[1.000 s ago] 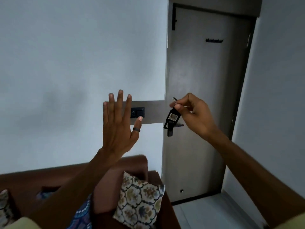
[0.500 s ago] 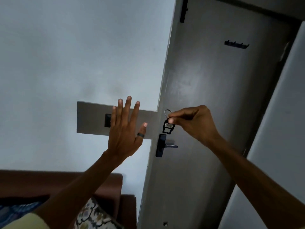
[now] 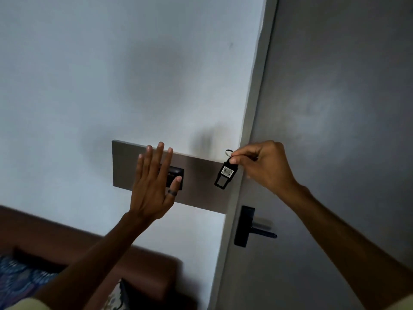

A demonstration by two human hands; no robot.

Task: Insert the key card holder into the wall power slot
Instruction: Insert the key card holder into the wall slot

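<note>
A black key card holder (image 3: 226, 173) with a white label and a metal ring hangs from my right hand (image 3: 263, 164), pinched at its top between thumb and fingers. It dangles in front of the right end of a grey wall panel (image 3: 201, 182). The black wall power slot (image 3: 176, 175) sits on that panel, to the left of the holder and apart from it. My left hand (image 3: 154, 186) is raised flat with fingers spread, covering the left part of the slot; it wears a dark ring and holds nothing.
A grey door (image 3: 335, 153) stands to the right with a black lever handle (image 3: 250, 228) below my right hand. A brown sofa (image 3: 143, 265) with patterned cushions (image 3: 20, 276) lies below the panel. White wall fills the upper left.
The view has moved closer to the wall and tilted. My right hand has brought the holder left, off the door and over the panel's right end. My left hand stays raised over the slot.
</note>
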